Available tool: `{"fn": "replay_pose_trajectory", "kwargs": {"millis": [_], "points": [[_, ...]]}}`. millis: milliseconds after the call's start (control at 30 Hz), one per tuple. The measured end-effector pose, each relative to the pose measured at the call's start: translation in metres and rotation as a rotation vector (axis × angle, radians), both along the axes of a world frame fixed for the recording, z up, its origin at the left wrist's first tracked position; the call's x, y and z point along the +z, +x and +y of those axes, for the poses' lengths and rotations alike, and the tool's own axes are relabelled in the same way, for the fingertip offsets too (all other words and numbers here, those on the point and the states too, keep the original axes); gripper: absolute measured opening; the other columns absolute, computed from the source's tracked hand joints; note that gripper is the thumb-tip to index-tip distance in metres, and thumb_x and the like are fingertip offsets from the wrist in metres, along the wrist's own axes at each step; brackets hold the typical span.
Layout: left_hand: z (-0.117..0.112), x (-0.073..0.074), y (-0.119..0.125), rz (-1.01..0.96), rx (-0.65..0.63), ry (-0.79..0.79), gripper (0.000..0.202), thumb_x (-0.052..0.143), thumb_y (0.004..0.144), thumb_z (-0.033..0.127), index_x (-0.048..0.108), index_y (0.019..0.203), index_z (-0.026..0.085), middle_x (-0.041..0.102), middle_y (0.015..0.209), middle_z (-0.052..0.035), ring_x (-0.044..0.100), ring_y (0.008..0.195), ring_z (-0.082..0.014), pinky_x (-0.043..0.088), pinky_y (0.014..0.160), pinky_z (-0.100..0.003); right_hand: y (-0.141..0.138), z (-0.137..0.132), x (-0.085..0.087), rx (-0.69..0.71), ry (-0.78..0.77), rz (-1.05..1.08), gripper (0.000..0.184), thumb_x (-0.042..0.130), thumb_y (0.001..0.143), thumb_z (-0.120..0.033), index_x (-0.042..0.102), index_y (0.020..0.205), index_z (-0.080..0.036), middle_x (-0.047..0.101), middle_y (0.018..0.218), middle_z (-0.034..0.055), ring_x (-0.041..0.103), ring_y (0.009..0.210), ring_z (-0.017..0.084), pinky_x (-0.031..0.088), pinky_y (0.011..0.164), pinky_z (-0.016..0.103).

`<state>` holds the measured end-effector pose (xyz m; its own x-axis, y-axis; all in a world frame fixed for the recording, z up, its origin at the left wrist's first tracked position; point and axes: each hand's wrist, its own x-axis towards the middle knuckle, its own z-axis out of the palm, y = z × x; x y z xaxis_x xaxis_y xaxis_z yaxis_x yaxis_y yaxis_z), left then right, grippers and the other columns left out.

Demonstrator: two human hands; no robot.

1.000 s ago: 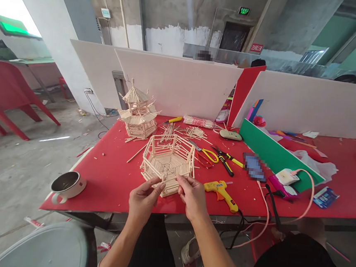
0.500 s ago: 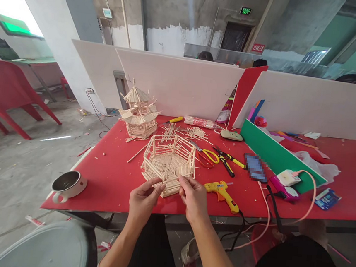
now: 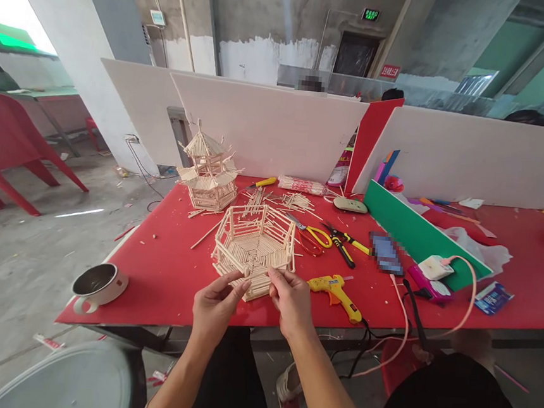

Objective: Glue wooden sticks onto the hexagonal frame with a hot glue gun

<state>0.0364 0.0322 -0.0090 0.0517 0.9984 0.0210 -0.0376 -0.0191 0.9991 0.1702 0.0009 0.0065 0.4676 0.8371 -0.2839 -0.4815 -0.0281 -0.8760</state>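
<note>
A many-sided basket-like frame of thin wooden sticks [image 3: 253, 247], with a slatted floor and railed sides, sits on the red table. At its near side my left hand [image 3: 219, 298] is closed in a pinch, thumb against fingers. My right hand [image 3: 292, 298] pinches likewise at the near right. Between the two hands a thin wooden stick seems to be held level at the frame's front; the fingers cover most of it. Right of my right hand lies a yellow glue gun [image 3: 335, 292]. Scissors [image 3: 314, 234] and yellow-black pliers [image 3: 342, 242] rest behind it.
A finished-looking stick pagoda [image 3: 208, 173] stands at the back left, near loose sticks [image 3: 296, 201]. A mug [image 3: 100, 284] is by the left edge. To the right are a phone [image 3: 386, 253], a power strip [image 3: 436, 288] with cables, and a green board [image 3: 422, 230].
The view has shifted slightly, so everything sits a little further left. Both hands keep their pinches at the frame's near side, with hardly any movement.
</note>
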Motion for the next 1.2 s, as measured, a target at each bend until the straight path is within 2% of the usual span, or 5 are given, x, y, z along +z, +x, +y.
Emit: {"fn": "replay_pose_trajectory", "kwargs": {"millis": [633,767,833,1033,1200], "points": [[-0.002,-0.003,0.0,0.184,0.084,0.166,0.032,0.076,0.074,0.043,0.076,0.093,0.017,0.043,0.049,0.0059,0.035,0.046,-0.0073,0.032,0.044,-0.02,-0.002,0.001,-0.001,-0.003,-0.005,0.006,0.041,0.079,0.059,-0.053,0.064,0.068,-0.016,0.042,0.048,-0.0082,0.031,0.046,0.005,0.022,0.044,0.021],[-0.001,-0.006,0.0,0.152,0.102,0.276,0.02,0.075,0.076,0.037,0.076,0.087,0.02,0.067,0.079,-0.0014,0.041,0.05,-0.0064,0.038,0.048,-0.021,-0.002,0.001,-0.003,0.004,0.003,0.002,0.04,0.078,0.061,-0.053,0.063,0.067,-0.016,0.041,0.048,-0.0084,0.03,0.045,0.005,0.021,0.044,0.021],[-0.001,-0.005,0.0,0.145,0.085,0.324,0.015,0.074,0.077,0.035,0.076,0.082,0.02,0.069,0.095,-0.0042,0.047,0.054,-0.007,0.041,0.05,-0.021,-0.002,0.0,-0.003,0.012,0.015,-0.001,0.038,0.078,0.062,-0.052,0.062,0.065,-0.017,0.041,0.048,-0.0083,0.029,0.045,0.005,0.021,0.044,0.021],[-0.011,0.012,-0.005,0.169,0.04,0.35,0.011,0.074,0.078,0.032,0.075,0.079,0.021,0.065,0.076,-0.0008,0.051,0.056,-0.0086,0.041,0.049,-0.02,-0.002,-0.011,0.002,0.029,0.065,-0.004,0.037,0.074,0.067,-0.047,0.054,0.056,-0.018,0.041,0.046,-0.0077,0.028,0.045,0.005,0.019,0.044,0.022],[-0.024,0.032,-0.004,0.243,-0.062,0.334,0.017,0.073,0.079,0.033,0.077,0.091,0.021,0.065,0.067,0.0009,0.048,0.048,-0.0073,0.042,0.047,-0.02,0.007,-0.025,0.015,0.028,0.124,-0.027,0.041,0.074,0.069,-0.045,0.049,0.05,-0.018,0.04,0.045,-0.0071,0.028,0.044,0.005,0.019,0.044,0.022]]}}
